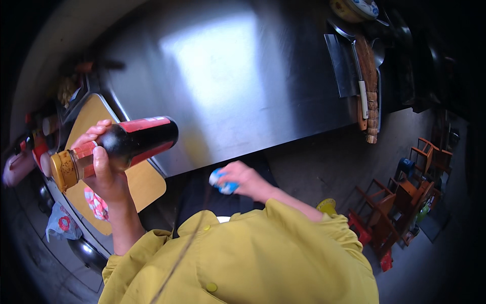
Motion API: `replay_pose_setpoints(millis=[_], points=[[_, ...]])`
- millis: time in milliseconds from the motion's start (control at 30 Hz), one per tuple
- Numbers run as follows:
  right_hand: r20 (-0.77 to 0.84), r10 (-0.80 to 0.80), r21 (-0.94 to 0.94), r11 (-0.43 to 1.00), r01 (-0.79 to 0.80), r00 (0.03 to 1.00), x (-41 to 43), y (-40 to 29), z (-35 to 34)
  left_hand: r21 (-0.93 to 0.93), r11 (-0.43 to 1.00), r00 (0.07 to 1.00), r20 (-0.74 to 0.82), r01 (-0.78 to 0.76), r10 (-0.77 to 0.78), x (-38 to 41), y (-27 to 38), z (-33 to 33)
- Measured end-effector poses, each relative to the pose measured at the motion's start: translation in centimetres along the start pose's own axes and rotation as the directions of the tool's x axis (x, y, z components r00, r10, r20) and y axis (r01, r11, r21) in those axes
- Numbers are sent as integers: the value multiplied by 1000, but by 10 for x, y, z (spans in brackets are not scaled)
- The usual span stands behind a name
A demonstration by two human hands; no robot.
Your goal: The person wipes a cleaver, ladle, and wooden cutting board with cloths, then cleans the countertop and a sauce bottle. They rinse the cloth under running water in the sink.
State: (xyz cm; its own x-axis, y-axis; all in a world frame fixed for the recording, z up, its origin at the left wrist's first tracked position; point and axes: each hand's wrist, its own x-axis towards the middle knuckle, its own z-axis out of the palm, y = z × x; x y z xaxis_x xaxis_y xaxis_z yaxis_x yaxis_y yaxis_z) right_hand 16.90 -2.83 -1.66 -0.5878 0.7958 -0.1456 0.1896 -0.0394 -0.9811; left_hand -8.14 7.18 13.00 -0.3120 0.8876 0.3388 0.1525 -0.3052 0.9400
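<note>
My left hand [106, 163] grips a dark glass bottle [138, 140] with red labels and a yellow cap [63, 170]. The bottle lies nearly sideways in the air, cap to the left, over the edge between a wooden board [146, 182] and a stainless steel counter [235, 114]. Low in front of my body, my right hand [245, 178] is shut on a crumpled blue and white cloth [224, 182], slightly blurred. That hand is off the counter's front edge.
On the counter's right end lie a cleaver [340, 64], a ladle [362, 91] and a straw brush [370, 87], beside a lidded enamel pot [355, 9]. A pink checked cloth [97, 204] rests on the board. Wooden stools [379, 201] stand on the floor at right.
</note>
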Motion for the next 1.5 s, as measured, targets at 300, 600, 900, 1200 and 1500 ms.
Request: replay_pose_setpoints(millis=[300,600,900,1200,1500], points=[[-861,-16,-273,858,-435,509,4,35,-161,5,1000,1000,0,-29,29,-4,4,-2],[-350,-248,-506,862,41,903,136,28,-61,182,982,970,-230,-38,81,-8,11,-1],[823,-199,-87,881,464,533,72,18,12,179,984,955,-295,9,45,-25,7,-26],[-268,-299,-370,910,189,916,284,-1,-50,209,978,921,-377,-23,102,-45,12,-45],[354,-463,-442,683,581,813,236,4,30,210,976,914,-404,63,28,-63,23,-62]])
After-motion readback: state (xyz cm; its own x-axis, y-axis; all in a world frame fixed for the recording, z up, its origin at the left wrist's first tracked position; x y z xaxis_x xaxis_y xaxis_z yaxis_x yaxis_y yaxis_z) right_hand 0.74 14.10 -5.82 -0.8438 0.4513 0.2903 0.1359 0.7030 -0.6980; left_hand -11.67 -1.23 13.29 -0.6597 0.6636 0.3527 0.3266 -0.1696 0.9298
